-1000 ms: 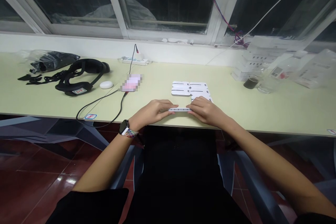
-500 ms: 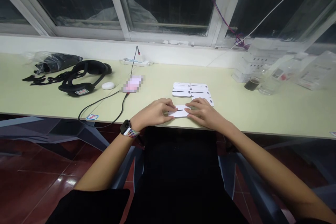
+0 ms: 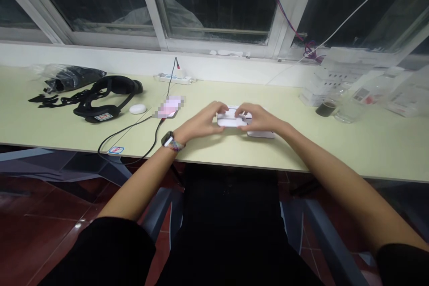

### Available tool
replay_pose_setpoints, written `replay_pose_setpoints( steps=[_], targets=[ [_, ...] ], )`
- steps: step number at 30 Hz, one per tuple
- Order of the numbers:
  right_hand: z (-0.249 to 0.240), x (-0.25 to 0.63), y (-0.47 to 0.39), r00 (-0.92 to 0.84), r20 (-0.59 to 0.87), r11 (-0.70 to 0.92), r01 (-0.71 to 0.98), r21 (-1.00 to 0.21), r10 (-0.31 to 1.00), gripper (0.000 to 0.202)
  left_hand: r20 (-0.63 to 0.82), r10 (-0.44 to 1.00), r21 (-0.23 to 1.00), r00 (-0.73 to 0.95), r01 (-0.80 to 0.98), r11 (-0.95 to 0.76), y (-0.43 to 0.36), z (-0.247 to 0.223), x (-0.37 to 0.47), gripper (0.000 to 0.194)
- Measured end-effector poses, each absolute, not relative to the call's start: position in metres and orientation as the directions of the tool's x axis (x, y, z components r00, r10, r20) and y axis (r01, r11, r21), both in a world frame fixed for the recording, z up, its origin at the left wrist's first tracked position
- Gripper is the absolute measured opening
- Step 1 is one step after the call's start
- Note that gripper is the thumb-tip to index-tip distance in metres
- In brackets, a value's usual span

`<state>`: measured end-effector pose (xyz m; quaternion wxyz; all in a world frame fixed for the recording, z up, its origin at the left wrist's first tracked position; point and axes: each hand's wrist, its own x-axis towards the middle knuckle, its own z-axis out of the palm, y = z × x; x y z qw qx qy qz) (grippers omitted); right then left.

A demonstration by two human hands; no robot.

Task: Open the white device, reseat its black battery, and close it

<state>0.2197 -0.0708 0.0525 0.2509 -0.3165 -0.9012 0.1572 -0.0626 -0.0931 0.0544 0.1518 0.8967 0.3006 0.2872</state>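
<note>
My left hand [image 3: 203, 120] and my right hand [image 3: 259, 118] hold a white rounded card or thin stack of cards [image 3: 231, 123] between them, one at each end. Fingertips curl over its top while both thumbs lie along the near side. It is slightly blurred, and whether it touches the table or the cards behind it I cannot tell. More white cards [image 3: 260, 134] lie beside and below my right hand, partly covered by it. The marks on these cards are mostly hidden.
Left on the pale table [image 3: 187, 143] are a black headset [image 3: 107, 98], a white oval case [image 3: 137, 109] and a phone [image 3: 169, 106] on a black cable. A power strip [image 3: 176, 79] lies by the wall. White boxes [image 3: 321, 85], a dark-filled cup [image 3: 325, 108] and a clear bottle [image 3: 350, 105] stand right.
Both hands have moved away from the table's front edge toward the other cards, carrying the white card or stack with them. The spot at the edge where it lay is now bare table.
</note>
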Motion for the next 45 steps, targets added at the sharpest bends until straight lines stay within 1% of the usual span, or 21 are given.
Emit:
replay_pose_setpoints(
  steps=[2,4,8,12,16,20,23,31,37,45],
  targets=[
    [0.058,0.222,-0.035,-0.615,0.380,0.714,0.499,-0.491,0.691,0.031,0.471,0.611,0.389,0.637,0.472,-0.791,-0.056,0.059,-0.056,0.032],
    [0.059,0.222,-0.001,-0.550,0.371,0.656,0.529,-0.538,0.748,0.032,0.493,0.638,0.389,0.592,0.506,-0.770,-0.014,0.059,-0.045,0.025],
    [0.050,0.218,0.046,-0.420,0.264,0.481,0.583,-0.655,0.868,0.029,0.425,0.743,0.500,0.517,0.550,-0.669,0.051,0.045,-0.026,0.023],
    [0.035,0.216,0.065,-0.367,0.204,0.402,0.621,-0.673,0.907,0.027,0.384,0.773,0.524,0.505,0.571,-0.632,0.079,0.026,-0.018,0.023],
    [0.028,0.220,0.072,-0.369,0.157,0.376,0.651,-0.659,0.916,0.023,0.355,0.782,0.527,0.512,0.582,-0.620,0.081,0.014,-0.020,0.024],
    [0.030,0.226,0.070,-0.351,0.155,0.369,0.698,-0.614,0.923,0.030,0.329,0.785,0.511,0.525,0.600,-0.615,0.076,0.012,-0.024,0.038],
    [0.033,0.228,0.063,-0.348,0.161,0.374,0.722,-0.581,0.923,0.031,0.293,0.779,0.496,0.555,0.609,-0.619,0.069,0.012,-0.026,0.046],
    [0.040,0.227,0.043,-0.378,0.145,0.393,0.741,-0.544,0.914,0.031,0.289,0.746,0.444,0.600,0.606,-0.660,0.048,0.001,-0.034,0.051],
    [0.043,0.226,0.030,-0.414,0.140,0.420,0.729,-0.540,0.899,0.028,0.301,0.720,0.404,0.626,0.600,-0.691,0.037,-0.002,-0.039,0.050],
    [0.045,0.223,0.015,-0.420,0.134,0.421,0.724,-0.546,0.897,0.027,0.311,0.711,0.350,0.631,0.619,-0.703,0.016,-0.003,-0.041,0.050]
  ],
)
